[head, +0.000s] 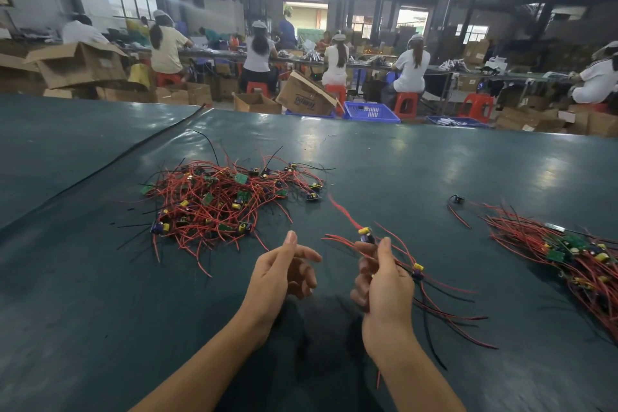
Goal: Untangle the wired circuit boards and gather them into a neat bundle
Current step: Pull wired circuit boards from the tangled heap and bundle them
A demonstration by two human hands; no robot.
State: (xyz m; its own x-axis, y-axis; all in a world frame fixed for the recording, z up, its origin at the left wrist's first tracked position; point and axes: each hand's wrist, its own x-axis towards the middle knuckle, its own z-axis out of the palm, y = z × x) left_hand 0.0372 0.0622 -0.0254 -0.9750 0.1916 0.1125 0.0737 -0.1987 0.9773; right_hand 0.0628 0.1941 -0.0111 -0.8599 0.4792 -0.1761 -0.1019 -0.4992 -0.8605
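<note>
A tangled heap of small circuit boards with red and black wires (220, 201) lies on the dark green table, ahead and left of my hands. My right hand (381, 281) grips a small bunch of wired boards (366, 235), whose red and black leads trail right and down over the table. My left hand (284, 271) hovers beside it, fingers loosely spread, holding nothing. A laid-out bundle of wired boards (575, 254) rests at the far right. One single wired board (458, 200) lies apart, between the heap and that bundle.
The green table cover (401, 157) has a raised seam (140, 147) running diagonally on the left. Beyond the far edge stand cardboard boxes (304, 95), blue crates (369, 110), red stools and several seated people working at benches.
</note>
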